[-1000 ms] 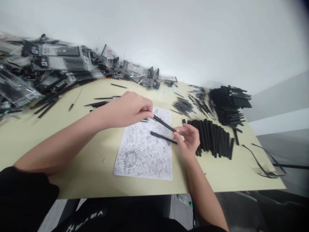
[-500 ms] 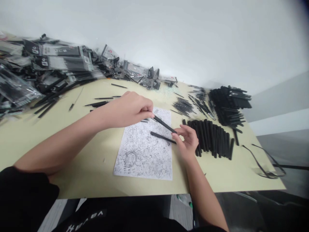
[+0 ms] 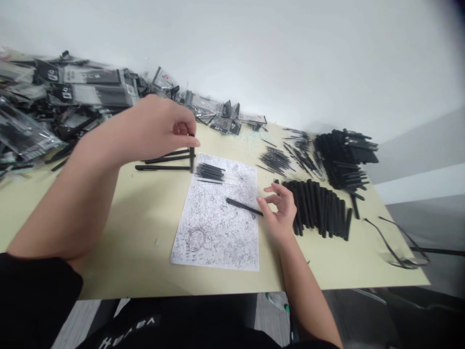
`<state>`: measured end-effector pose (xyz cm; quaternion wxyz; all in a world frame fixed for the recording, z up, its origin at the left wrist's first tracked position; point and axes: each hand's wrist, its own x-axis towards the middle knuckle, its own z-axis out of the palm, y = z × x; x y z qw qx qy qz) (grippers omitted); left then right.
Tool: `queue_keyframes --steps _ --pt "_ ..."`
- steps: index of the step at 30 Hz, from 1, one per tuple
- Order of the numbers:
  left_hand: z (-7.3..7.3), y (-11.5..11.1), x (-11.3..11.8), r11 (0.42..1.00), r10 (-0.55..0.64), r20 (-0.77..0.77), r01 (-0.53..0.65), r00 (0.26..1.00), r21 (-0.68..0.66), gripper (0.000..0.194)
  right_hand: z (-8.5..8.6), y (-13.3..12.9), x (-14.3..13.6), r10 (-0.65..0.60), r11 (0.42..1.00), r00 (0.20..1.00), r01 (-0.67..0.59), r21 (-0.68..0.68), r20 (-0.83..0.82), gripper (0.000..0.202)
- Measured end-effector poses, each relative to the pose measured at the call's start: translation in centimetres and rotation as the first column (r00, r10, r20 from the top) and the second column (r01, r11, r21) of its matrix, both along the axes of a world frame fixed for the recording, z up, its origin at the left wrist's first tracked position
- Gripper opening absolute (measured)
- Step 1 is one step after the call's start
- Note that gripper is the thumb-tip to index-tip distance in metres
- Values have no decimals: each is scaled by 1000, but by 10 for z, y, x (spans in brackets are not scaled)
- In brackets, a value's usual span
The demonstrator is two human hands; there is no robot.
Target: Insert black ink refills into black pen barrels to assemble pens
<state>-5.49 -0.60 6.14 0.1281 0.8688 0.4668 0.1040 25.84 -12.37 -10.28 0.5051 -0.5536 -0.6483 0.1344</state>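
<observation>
My left hand is over the left part of the table, thumb and fingers pinching the top of a short-looking black pen that points downward. Below it, several black pens lie side by side. My right hand is at the paper's right edge with fingers apart and nothing gripped. Another black pen lies on the scribbled paper, its right end passing behind my right thumb. Thin black refills form a small bundle on the paper's upper part.
Plastic packets of pen parts are heaped at the back left. To the right lie a row of black pen barrels or caps, loose refills and a stacked black pile. Eyeglasses rest near the right edge.
My left hand has moved left, away from the right hand, carrying the pen and turning it upright. My right hand has let go of that pen and stayed nearly in place.
</observation>
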Motion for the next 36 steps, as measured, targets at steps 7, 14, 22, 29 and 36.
queue_keyframes --steps 7,14,22,29,36 --pt "7 1 -12 982 172 -52 -166 984 94 35 -2 1 0 16 1000 1000 -16 15 8 41" --pt "2 8 -11 973 204 -68 -194 977 124 37 -1 1 0 1 1000 1000 -1 -13 14 37" --pt "-11 16 -9 983 124 -44 -116 991 144 37 -1 0 -1 -11 999 1000 11 -39 -12 34" --pt "-12 22 -8 989 126 -43 -122 991 83 34 -1 0 -1 -14 1000 1000 15 -28 14 31" --pt "-20 35 -29 982 186 -95 -189 978 -21 29 -2 4 4 5 1000 985 -2 -19 175 26"
